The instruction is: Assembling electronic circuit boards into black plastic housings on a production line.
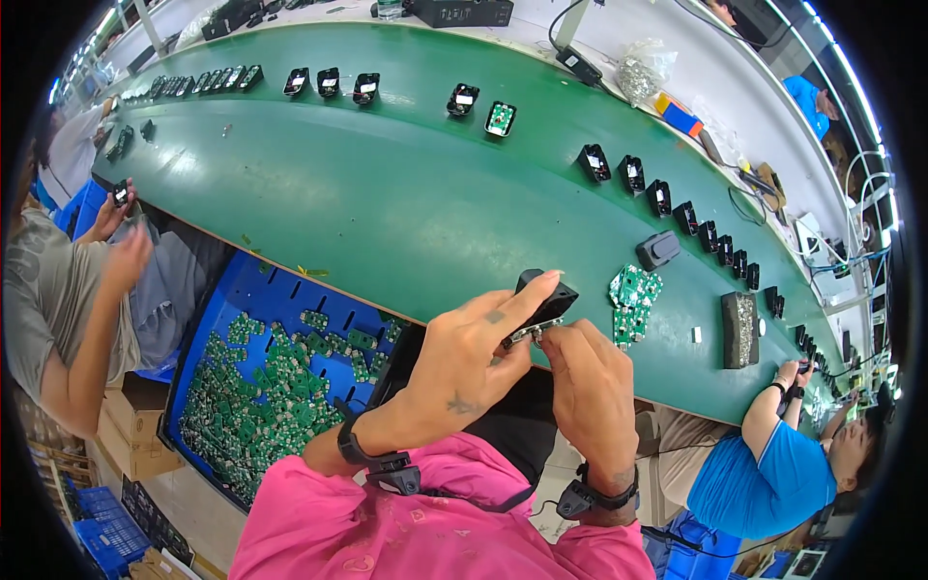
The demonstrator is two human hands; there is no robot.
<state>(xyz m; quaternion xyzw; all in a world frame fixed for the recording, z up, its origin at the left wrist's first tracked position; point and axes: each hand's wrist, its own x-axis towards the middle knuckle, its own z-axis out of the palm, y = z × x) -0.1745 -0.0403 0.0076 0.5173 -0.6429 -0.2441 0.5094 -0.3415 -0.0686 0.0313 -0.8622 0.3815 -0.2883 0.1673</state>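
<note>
Close to the table's near edge, my left hand (469, 353) is closed around a black plastic housing (553, 302), tilted up between thumb and fingers. A thin pale strip with small metallic parts (523, 336) shows along the housing's lower side; it may be a circuit board edge. Against that edge, my right hand (592, 382) is closed in a pinch, and its fingertips hide what they grip. Just right of my hands lies a small pile of green circuit boards (634, 295). Behind the pile sits a closed black case (658, 250).
Several open black housings (659, 198) line the green table's (387, 184) far side. A blue bin (237, 290) of green boards stands at my left. A dark speckled block (740, 331) lies right. Co-workers sit on the left (58, 319) and right (764, 478).
</note>
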